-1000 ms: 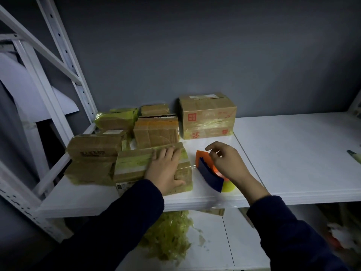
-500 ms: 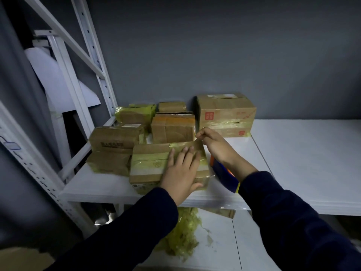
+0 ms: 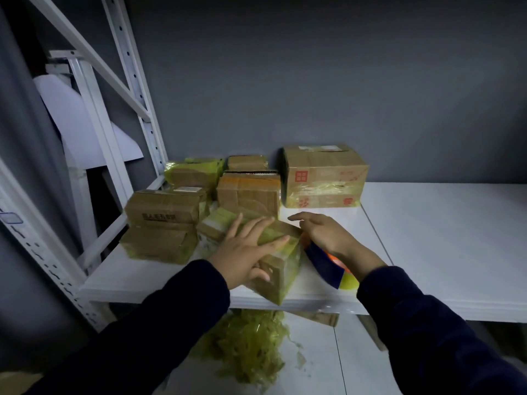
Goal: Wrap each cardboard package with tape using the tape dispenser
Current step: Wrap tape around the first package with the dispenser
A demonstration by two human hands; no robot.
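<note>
The package (image 3: 282, 277) has swung askew — left hand (image 3: 242, 255) spread flat on it, right hand (image 3: 325, 232) straight-fingered beside, above the dispenser (image 3: 325, 266).

Dim room; the light is weak and cool, brightest on the shelf top at right. The back wall (image 3: 328, 81) is plain matte grey. A white shelf (image 3: 445, 238) runs across mid-frame, two boards meeting at a seam (image 3: 373, 229). Below it is a lower shelf (image 3: 313, 343), also white. At left, a white metal rack post (image 3: 132, 81) has rows of punched holes, and a diagonal brace (image 3: 85, 51) crosses it. Behind the post stands a pale curved panel (image 3: 68, 115), possibly a loose board; it is too dark to tell.
</note>
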